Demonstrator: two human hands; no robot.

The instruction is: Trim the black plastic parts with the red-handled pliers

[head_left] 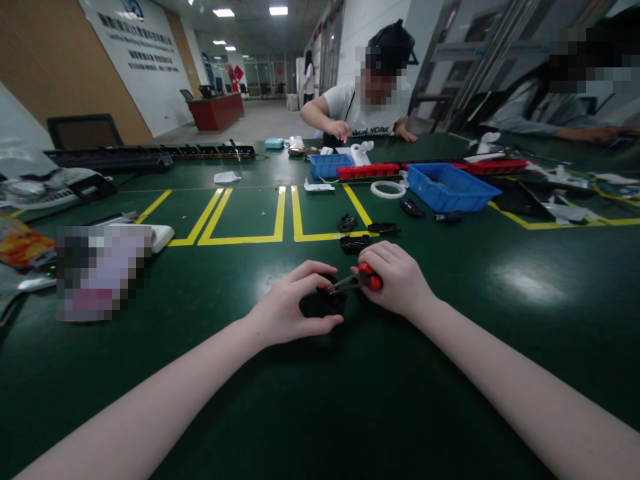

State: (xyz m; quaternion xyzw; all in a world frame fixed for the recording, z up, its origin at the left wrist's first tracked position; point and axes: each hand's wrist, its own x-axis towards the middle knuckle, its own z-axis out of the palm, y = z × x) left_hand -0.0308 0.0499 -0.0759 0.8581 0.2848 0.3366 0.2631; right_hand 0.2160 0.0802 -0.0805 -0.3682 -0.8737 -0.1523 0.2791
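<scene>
My left hand (295, 303) curves its fingers and thumb around a small black part (334, 300) just above the green table. Its exact kind is too dark to make out. In my right hand (400, 277) is a pair of pliers with red handles (370, 277), fist closed around the grips. The narrow metal jaws point left and meet the upper side of the black part. Past my right knuckles lie several black pieces on the table, among them a ribbed black piece (355, 245) and a loose black bundle (347, 223).
Yellow tape lines (240, 241) mark the green table (225, 400). Beyond stand a large blue bin (450, 189), a smaller blue bin (330, 165), a red strip (367, 171) and a white ring (388, 190). A blurred-out phone-like object (105, 273) lies left. Two people sit across and at right.
</scene>
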